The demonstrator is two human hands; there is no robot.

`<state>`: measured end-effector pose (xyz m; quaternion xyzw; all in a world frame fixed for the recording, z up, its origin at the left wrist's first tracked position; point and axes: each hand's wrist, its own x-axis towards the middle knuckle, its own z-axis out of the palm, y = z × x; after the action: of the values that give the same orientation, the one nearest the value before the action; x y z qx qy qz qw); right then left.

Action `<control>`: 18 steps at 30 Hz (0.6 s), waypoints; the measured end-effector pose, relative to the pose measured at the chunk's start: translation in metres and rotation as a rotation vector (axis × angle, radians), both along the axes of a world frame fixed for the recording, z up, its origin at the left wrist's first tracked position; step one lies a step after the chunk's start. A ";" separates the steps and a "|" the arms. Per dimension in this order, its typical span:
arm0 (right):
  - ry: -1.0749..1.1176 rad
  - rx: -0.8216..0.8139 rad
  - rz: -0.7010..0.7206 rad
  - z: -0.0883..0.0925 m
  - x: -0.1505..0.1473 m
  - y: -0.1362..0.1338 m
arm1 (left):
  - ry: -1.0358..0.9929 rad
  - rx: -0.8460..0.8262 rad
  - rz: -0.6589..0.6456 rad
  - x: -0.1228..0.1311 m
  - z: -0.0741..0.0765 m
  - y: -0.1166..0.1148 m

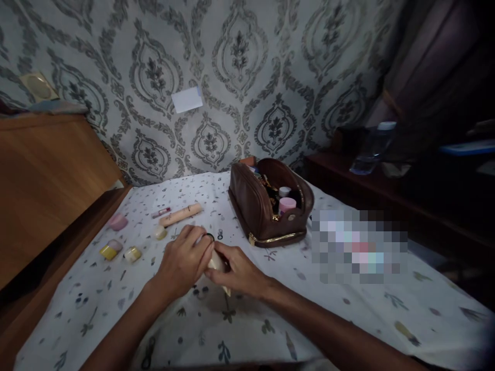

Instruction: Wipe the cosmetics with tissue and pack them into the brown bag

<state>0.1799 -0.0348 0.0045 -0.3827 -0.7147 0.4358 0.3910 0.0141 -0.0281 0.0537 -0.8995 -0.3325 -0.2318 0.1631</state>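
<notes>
Both my hands are closed on a cream-coloured tube [217, 261] above the patterned cloth. My left hand [182, 259] wraps over its upper end, where a dark ring shows near the fingertips. My right hand [242, 270] grips the body from the right side; the fingers hide most of it. Beyond my hands stands a brown cosmetic bag [249, 203], its top open, with a pink-lidded jar [287, 206] and a white lid [285, 191] inside. Left of the bag lie a peach tube [181, 214] and a slim lip-gloss-like tube [161, 212].
Several small items lie at the left: a pink one [118, 222], a yellow-topped one [109, 252], a small jar [132, 254]. A wooden board [50, 180] borders the left. A clear bottle [373, 149] stands on the dark furniture at right. A pixelated patch hides something right of the bag.
</notes>
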 end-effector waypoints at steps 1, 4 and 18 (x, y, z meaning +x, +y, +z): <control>-0.075 0.044 -0.035 -0.001 0.001 0.000 | 0.042 -0.036 0.049 0.000 0.003 -0.001; -0.291 0.234 -0.100 -0.007 0.002 0.000 | 0.138 -0.208 0.207 0.004 0.010 -0.003; -0.629 0.702 0.064 -0.020 0.009 0.003 | -0.120 -1.112 0.056 -0.018 0.016 0.032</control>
<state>0.1890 -0.0320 -0.0154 -0.3186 -0.9140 0.0426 0.2475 -0.0037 0.0038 0.0699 -0.8261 -0.4369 -0.0681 -0.3492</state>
